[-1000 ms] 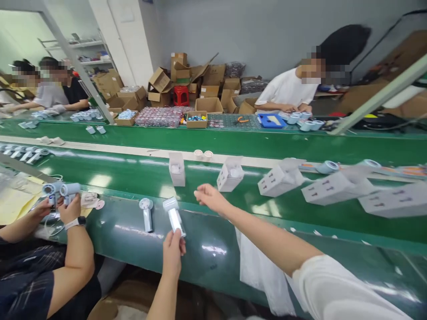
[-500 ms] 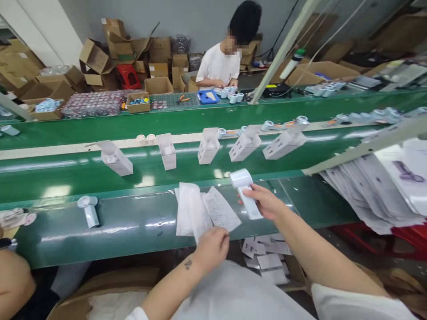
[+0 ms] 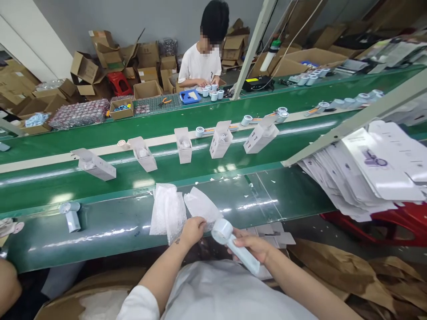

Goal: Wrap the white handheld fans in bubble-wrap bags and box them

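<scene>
My right hand (image 3: 253, 245) is wrapped round the handle of a pale blue handheld fan (image 3: 246, 258). The fan's round head points up and left, just past the bench's front edge. With closed fingers, my left hand (image 3: 192, 232) pinches the lower edge of a white bubble-wrap bag (image 3: 202, 203) lying on the bench. Left of that bag, more bubble-wrap bags (image 3: 167, 211) lie in a loose stack. Another pale blue handheld fan (image 3: 71, 218) rests on the bench farther left.
Several open white boxes (image 3: 184, 151) with wrapped contents stand on the green conveyor (image 3: 133, 178). Flat printed cartons (image 3: 363, 173) are stacked at right, beside a slanting metal post (image 3: 333, 133). A co-worker (image 3: 202, 62) sits across the line; another person's arm (image 3: 8, 280) shows at lower left.
My right hand has brought the fan down and towards my body, past the bench edge. My left hand has gone from below the bags to the right bag's edge. The view has shifted right.
</scene>
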### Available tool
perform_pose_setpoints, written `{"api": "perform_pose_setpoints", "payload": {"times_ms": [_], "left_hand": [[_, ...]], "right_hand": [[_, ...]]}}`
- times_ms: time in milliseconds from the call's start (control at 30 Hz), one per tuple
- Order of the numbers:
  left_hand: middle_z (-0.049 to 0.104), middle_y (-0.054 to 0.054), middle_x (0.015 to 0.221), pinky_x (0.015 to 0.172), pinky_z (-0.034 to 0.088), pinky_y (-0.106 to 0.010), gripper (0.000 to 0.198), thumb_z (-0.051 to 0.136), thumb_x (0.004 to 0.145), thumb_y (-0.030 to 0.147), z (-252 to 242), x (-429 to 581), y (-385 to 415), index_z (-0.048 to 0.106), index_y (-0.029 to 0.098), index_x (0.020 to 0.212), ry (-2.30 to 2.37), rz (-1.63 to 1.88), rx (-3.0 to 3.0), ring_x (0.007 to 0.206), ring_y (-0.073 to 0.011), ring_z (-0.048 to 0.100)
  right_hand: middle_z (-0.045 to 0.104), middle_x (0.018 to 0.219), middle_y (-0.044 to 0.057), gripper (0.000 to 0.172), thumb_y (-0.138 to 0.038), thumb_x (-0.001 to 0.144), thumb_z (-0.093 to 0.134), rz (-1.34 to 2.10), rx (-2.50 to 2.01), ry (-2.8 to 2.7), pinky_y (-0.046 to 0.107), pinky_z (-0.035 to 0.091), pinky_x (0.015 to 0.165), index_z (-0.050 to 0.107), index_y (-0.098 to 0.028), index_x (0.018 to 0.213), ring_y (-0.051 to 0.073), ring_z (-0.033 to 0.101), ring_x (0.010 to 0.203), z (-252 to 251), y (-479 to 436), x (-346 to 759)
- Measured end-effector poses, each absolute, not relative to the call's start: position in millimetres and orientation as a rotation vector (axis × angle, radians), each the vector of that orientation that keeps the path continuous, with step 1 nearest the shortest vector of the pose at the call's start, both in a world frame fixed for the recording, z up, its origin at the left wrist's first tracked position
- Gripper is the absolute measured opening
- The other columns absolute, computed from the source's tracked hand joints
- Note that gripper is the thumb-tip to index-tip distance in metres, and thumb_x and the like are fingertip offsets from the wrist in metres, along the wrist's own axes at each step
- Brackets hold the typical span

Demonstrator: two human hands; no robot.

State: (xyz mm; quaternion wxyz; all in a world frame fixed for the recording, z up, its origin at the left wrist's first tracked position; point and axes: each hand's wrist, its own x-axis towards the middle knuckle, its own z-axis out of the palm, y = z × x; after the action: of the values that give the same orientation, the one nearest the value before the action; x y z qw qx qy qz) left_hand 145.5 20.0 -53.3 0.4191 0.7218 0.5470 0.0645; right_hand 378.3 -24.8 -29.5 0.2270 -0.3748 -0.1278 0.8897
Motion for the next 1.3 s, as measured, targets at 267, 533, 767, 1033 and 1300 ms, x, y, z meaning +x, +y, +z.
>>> {"api": "perform_pose_setpoints", "payload": {"times_ms": [267,533,767,1033,1300], "left_hand": [[0.055,0.002,0.062,0.052,0.038,-0.021,0.03,0.07,0.064,0.044,-17.4,161.5,8.8,0.059,0.017,0.066,1.282,0.892,0.602,0.056,-0.0105,0.048],[0.056,-0.002,0.074,0.073,0.041,-0.028,0.019,0.056,0.085,0.032,11.0,156.6,-20.0,0.059,0.017,0.074,1.013,0.915,1.297,0.074,-0.0144,0.05],[0.062,-0.009,0.08,0.078,0.042,-0.036,0.019,0.044,0.09,0.023,7.7,129.1,-60.0,0.062,0.02,0.082,0.706,0.815,1.804,0.082,-0.0203,0.053],[0.049,0.002,0.058,0.06,0.038,-0.025,0.026,0.06,0.077,0.042,-47.2,136.8,-90.4,0.059,0.017,0.068,0.946,0.43,1.106,0.056,-0.0118,0.044],[0.053,0.0,0.065,0.065,0.039,-0.026,0.018,0.063,0.073,0.031,-74.0,176.0,-100.8,0.062,0.015,0.065,0.852,0.279,1.132,0.063,-0.0125,0.046]], "right_hand": [[0.065,0.088,0.002,0.056,-0.022,0.057,0.081,2.384,-1.113,-0.592,0.027,0.054,0.051,0.053,-0.02,0.105,0.018,0.066,0.069,-9.3,6.4,371.0],[0.063,0.087,0.001,0.045,-0.028,0.063,0.079,2.253,-1.148,-0.38,0.027,0.053,0.047,0.052,-0.02,0.099,0.018,0.066,0.066,12.7,-54.5,368.7],[0.066,0.082,0.003,0.059,-0.024,0.065,0.077,2.037,-1.264,-0.111,0.028,0.053,0.049,0.048,-0.022,0.116,0.018,0.065,0.064,21.4,-131.3,333.3],[0.065,0.079,0.002,0.041,-0.02,0.07,0.07,1.759,-1.352,0.331,0.026,0.052,0.049,0.047,-0.022,0.103,0.017,0.065,0.063,2.6,-194.8,307.0],[0.062,0.069,0.0,0.03,-0.024,0.075,0.066,1.756,-1.323,0.436,0.023,0.049,0.045,0.05,-0.02,0.1,0.014,0.062,0.054,-22.7,-227.1,308.0]]}}
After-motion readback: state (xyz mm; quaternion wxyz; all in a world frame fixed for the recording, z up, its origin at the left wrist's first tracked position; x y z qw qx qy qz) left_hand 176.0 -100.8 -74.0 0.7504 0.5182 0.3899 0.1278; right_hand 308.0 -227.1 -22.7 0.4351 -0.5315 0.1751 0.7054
